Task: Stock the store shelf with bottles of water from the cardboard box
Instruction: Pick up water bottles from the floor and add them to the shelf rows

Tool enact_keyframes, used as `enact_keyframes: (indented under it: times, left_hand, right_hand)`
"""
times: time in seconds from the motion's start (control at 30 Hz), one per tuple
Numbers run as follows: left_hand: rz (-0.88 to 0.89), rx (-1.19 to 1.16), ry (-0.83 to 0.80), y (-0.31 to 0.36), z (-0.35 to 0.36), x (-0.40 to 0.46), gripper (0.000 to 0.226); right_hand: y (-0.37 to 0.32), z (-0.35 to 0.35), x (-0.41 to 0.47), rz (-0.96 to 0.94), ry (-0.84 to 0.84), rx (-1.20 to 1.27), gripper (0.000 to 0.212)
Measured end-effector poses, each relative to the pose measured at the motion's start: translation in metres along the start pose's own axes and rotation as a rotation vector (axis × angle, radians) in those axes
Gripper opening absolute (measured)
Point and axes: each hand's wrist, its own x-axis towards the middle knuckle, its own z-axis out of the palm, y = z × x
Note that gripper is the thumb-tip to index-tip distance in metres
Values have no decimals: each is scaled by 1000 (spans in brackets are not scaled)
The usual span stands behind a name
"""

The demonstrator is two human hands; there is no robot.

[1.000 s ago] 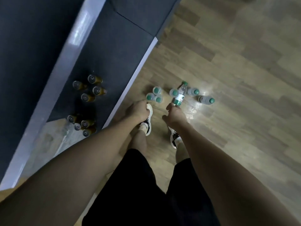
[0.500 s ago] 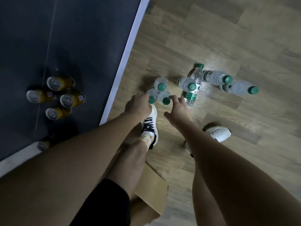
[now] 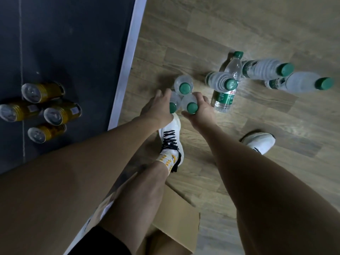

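Several clear water bottles with green caps stand on the wooden floor. Three stand close together just ahead of my feet. My left hand [image 3: 158,107] grips the left one [image 3: 173,104] of that group around its neck. My right hand [image 3: 201,109] curls round the one beside it [image 3: 191,105]. The third bottle [image 3: 184,85] stands free just behind them. More bottles stand to the right [image 3: 222,82], [image 3: 266,68], [image 3: 303,82], and one lies on its side [image 3: 229,85]. The cardboard box [image 3: 176,218] sits open on the floor behind my left leg.
The dark store shelf [image 3: 73,52] with a pale front edge [image 3: 128,57] runs along the left. Several yellow cans [image 3: 55,111] stand on it. My white shoes [image 3: 171,137], [image 3: 259,142] are planted on the floor near the bottles.
I have bent lower, so the bottles look closer. My right hand moved left from the lying bottle and closed round a standing one. My left hand stays on its bottle.
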Motion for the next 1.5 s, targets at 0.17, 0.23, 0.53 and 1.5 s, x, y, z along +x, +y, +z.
enact_keyframes:
  times: [0.17, 0.23, 0.53, 1.5]
  left_hand:
    - [-35, -16, 30, 3, 5, -26, 50]
    - [-43, -27, 28, 9, -3, -40, 54]
    - [-121, -99, 47, 52, -60, -175, 46]
    - [78, -882, 1018, 164, -358, -749, 67]
  right_hand:
    - [1, -9, -30, -8, -44, -90, 68]
    - [-4, -25, -49, -18, -49, -35, 65]
    - [-70, -136, -169, -146, -152, -103, 64]
    - [-478, -456, -722, -965, -319, -316, 37]
